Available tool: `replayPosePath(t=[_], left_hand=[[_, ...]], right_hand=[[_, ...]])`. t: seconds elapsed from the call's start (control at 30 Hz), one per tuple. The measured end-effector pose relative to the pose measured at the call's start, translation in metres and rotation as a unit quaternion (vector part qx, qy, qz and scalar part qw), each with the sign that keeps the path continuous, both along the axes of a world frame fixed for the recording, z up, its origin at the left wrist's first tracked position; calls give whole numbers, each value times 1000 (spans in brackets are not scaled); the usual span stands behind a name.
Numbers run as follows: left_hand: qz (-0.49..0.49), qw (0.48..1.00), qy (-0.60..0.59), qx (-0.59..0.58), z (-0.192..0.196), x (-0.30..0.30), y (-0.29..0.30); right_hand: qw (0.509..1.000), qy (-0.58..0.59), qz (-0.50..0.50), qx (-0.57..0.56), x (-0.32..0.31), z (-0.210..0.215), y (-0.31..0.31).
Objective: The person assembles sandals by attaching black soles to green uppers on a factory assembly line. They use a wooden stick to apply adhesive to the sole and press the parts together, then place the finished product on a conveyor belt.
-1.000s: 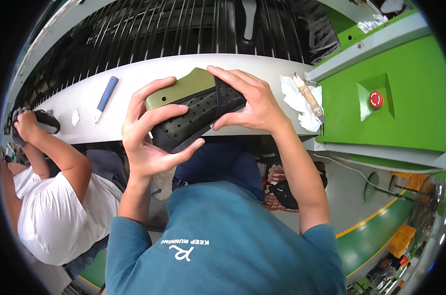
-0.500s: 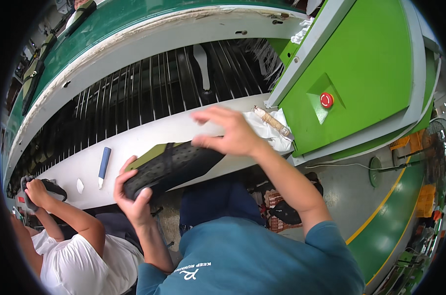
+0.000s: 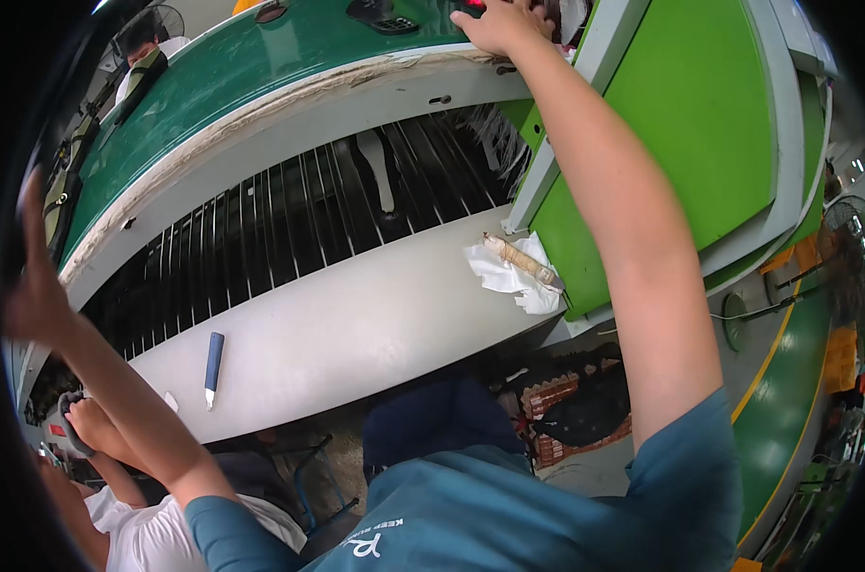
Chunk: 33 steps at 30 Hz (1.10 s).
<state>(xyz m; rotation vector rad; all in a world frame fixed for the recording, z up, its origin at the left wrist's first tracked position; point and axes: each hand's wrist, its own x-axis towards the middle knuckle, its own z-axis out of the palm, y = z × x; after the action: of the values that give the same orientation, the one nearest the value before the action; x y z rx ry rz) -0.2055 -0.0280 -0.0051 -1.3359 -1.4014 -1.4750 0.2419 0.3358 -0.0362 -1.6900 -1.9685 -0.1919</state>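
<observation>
My right hand (image 3: 505, 26) is stretched far up to the upper green belt (image 3: 223, 86), its fingers resting at the rim of the picture next to a dark object (image 3: 380, 11). What it touches is cut off by the frame edge. At the far left my left hand (image 3: 34, 286) is raised and blurred, fingers apart, holding nothing. The dark shoe with the olive sole is out of view.
A black slatted conveyor (image 3: 289, 229) carries a pale sole-shaped piece (image 3: 379, 172). On the white ledge (image 3: 356, 329) lie a blue pen (image 3: 213, 362) and a white cloth (image 3: 504, 276) with a tan brush (image 3: 523, 260). Green machine housing (image 3: 685, 124) stands right. A co-worker in white (image 3: 156, 534) sits lower left.
Both hands held the dark shoe before; now it is gone from them. My right arm has reached up to the upper belt and my left hand has swung out left, empty.
</observation>
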Motion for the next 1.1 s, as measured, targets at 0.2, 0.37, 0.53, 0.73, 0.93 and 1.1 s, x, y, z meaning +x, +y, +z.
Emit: replayPosePath(t=[0.2,0.37,0.53,0.73,0.93,1.1], left_hand=[[-54,924,5,-377,-15,-46,119],[-146,940,8,-308,-41,-15,147],[64,934,87,-341,-36,18,153],[134,925,120,-334,-26,6,157],[211,933,-33,-288,-42,-50,162],[221,939,-115,-239,-45,-57,166]], right_hand=[[988,-50,10,-143,1,9,7],[987,-57,11,-149,-1,9,6],[983,-86,15,-160,-7,14,4],[982,-97,-47,-152,-7,-6,45],[979,-121,-32,-163,-6,1,44],[986,-116,-37,-115,-1,-6,50]])
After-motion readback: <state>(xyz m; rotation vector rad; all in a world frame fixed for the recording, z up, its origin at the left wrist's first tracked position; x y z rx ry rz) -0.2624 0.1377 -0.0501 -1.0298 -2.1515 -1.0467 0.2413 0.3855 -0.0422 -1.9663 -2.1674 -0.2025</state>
